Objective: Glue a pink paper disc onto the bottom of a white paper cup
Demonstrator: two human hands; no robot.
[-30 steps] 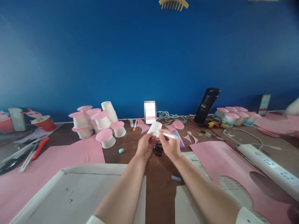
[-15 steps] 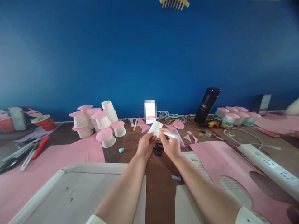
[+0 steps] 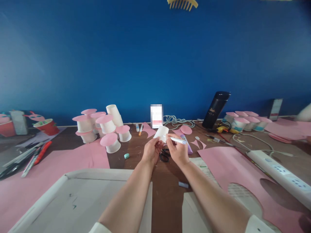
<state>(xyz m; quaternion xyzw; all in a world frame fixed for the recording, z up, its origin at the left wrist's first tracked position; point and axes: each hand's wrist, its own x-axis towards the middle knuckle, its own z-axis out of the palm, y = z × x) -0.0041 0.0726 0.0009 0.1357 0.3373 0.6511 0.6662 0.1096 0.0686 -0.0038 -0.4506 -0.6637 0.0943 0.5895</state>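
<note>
My left hand [image 3: 152, 150] pinches a white paper cup [image 3: 161, 132] by its lower edge, holding it tilted over the middle of the table. In my right hand [image 3: 178, 150] is a white marker [image 3: 177, 140], its tip end pointing left at the cup's side. Whether the tip touches the cup I cannot tell, since my fingers cover it. Black-handled scissors [image 3: 164, 155] lie under and between my hands. A pale marker cap [image 3: 183, 184] rests on the table nearer to me, and a small teal piece [image 3: 126, 156] lies left of my left hand.
Several white cups topped with pink discs [image 3: 109, 140] stand to the left. A phone [image 3: 156, 116] leans on the blue wall. A black thermos [image 3: 215, 110], power strip [image 3: 279, 168] and pink paper [image 3: 233, 165] are on the right. A white tray [image 3: 97, 174] sits front left.
Hardly anything differs. The view has shifted very slightly, while both hands keep the same hold on the cup and the marker.
</note>
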